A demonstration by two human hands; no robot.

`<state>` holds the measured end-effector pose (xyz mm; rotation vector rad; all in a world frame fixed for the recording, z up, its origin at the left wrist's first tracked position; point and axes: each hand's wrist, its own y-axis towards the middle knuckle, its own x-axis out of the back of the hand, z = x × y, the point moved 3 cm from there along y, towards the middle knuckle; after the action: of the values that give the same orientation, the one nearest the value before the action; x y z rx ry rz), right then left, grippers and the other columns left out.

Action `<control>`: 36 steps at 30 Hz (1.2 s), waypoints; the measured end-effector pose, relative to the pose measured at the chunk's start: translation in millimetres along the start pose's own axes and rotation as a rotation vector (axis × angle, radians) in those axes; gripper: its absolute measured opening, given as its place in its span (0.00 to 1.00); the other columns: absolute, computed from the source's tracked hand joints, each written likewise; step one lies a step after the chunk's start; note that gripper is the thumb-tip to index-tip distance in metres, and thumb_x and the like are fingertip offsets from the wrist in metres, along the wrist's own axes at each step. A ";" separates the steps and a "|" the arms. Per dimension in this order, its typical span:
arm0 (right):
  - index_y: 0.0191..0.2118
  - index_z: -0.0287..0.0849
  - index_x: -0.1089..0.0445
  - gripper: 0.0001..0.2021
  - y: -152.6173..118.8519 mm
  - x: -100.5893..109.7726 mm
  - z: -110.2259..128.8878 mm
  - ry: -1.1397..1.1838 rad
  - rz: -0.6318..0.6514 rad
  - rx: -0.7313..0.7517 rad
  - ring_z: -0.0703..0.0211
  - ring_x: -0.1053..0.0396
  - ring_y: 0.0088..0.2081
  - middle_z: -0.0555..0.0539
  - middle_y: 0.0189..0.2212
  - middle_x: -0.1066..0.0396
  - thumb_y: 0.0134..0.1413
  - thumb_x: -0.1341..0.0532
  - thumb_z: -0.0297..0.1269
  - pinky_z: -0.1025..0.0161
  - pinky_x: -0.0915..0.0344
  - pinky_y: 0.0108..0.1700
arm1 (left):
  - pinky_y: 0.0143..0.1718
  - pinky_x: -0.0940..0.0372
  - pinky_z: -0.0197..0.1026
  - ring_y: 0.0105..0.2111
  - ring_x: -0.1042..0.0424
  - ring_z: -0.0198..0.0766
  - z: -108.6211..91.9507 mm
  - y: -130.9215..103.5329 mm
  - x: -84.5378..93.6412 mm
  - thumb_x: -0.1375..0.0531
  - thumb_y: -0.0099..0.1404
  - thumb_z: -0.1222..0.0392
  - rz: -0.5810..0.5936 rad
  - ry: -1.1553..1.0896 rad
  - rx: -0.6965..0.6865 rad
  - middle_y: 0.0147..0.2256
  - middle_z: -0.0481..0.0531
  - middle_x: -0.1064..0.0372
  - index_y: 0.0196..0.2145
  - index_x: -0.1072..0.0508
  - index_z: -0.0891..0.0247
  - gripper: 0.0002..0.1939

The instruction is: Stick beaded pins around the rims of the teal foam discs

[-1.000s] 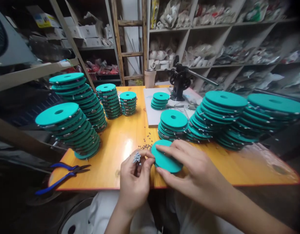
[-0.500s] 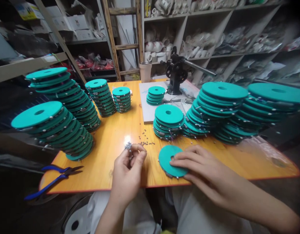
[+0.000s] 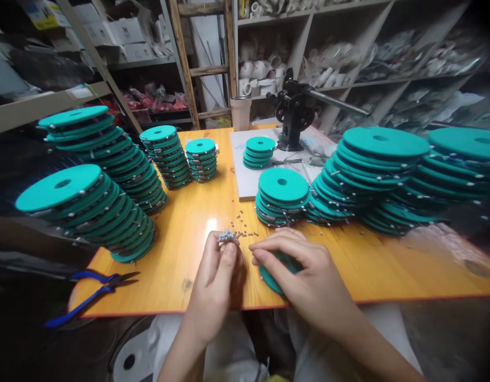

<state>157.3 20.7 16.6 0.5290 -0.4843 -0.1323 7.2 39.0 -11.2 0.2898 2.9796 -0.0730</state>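
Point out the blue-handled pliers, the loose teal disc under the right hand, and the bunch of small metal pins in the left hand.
Blue-handled pliers [image 3: 94, 291]: head view, on the handles.
Loose teal disc [image 3: 271, 277]: head view, on its exposed left edge.
Bunch of small metal pins [image 3: 227, 235]: head view, on the pin heads.

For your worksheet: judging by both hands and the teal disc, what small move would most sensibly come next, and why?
Probably the right hand picks one pin from the bunch of pins pinched in the left hand. The right fingers already reach toward it while the palm rests on the disc.

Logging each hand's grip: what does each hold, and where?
Left hand pinches a bunch of small pins at its fingertips; right hand presses flat on a teal disc.
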 end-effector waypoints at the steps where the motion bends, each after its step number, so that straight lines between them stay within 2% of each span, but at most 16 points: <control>1: 0.35 0.45 0.23 0.04 1.0 1.2 0.1 0.028 -0.032 -0.011 0.65 0.28 0.37 0.55 0.32 0.24 0.60 0.36 0.30 0.64 0.34 0.44 | 0.29 0.43 0.32 0.26 0.44 0.28 -0.2 -0.6 -1.3 0.44 0.69 0.43 0.033 0.007 0.020 0.27 0.43 0.46 0.35 0.38 0.60 0.17; 5: 0.37 0.44 0.20 0.05 5.1 2.2 2.4 0.102 -0.074 -0.034 0.65 0.25 0.36 0.52 0.33 0.22 0.58 0.35 0.31 0.67 0.30 0.40 | 0.33 0.42 0.32 0.29 0.42 0.29 -4.2 -1.7 -4.8 0.48 0.72 0.45 0.108 0.187 0.008 0.28 0.44 0.43 0.32 0.41 0.60 0.17; 9: 0.34 0.42 0.21 0.04 6.2 0.6 3.8 0.113 -0.075 -0.072 0.63 0.25 0.34 0.49 0.31 0.23 0.57 0.35 0.31 0.67 0.30 0.37 | 0.37 0.42 0.34 0.33 0.39 0.30 -2.2 -3.3 -7.3 0.51 0.74 0.46 0.163 0.244 0.011 0.33 0.45 0.39 0.35 0.40 0.59 0.15; 13: 0.31 0.41 0.23 0.05 4.0 -0.5 3.1 0.080 -0.088 -0.082 0.64 0.26 0.33 0.50 0.30 0.24 0.58 0.36 0.30 0.68 0.31 0.36 | 0.34 0.43 0.33 0.30 0.41 0.28 2.2 -3.5 -6.5 0.48 0.73 0.46 0.116 0.143 0.020 0.29 0.44 0.43 0.33 0.42 0.60 0.16; 16: 0.32 0.42 0.23 0.05 2.7 -0.8 2.0 0.084 -0.090 -0.057 0.65 0.26 0.34 0.51 0.30 0.24 0.58 0.36 0.29 0.70 0.31 0.37 | 0.28 0.46 0.31 0.25 0.45 0.26 4.1 -2.0 -5.2 0.45 0.72 0.48 0.067 -0.031 0.019 0.26 0.42 0.46 0.33 0.42 0.60 0.15; 21: 0.36 0.44 0.23 0.05 0.2 2.6 -0.6 0.075 -0.140 -0.070 0.66 0.26 0.35 0.51 0.33 0.24 0.60 0.37 0.30 0.71 0.30 0.39 | 0.22 0.53 0.30 0.19 0.53 0.24 3.3 0.6 -7.1 0.46 0.73 0.52 0.118 -0.309 0.028 0.22 0.39 0.53 0.33 0.43 0.60 0.14; 25: 0.36 0.42 0.23 0.05 -0.4 2.4 -1.1 0.047 -0.123 -0.067 0.64 0.26 0.36 0.49 0.34 0.24 0.61 0.38 0.31 0.69 0.30 0.39 | 0.21 0.53 0.29 0.19 0.52 0.23 2.0 -0.1 -7.7 0.46 0.73 0.53 0.150 -0.325 0.045 0.22 0.39 0.53 0.32 0.44 0.60 0.14; 36: 0.34 0.43 0.24 0.05 0.7 0.8 -0.3 0.014 -0.128 -0.063 0.65 0.27 0.35 0.50 0.32 0.24 0.60 0.38 0.30 0.69 0.31 0.38 | 0.22 0.52 0.28 0.20 0.52 0.23 3.0 -0.1 -7.0 0.45 0.73 0.53 0.136 -0.292 0.052 0.22 0.39 0.52 0.32 0.43 0.61 0.14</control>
<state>158.1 21.2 17.1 0.4984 -0.4314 -0.2651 14.4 37.4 -13.2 0.4464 2.6648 -0.1632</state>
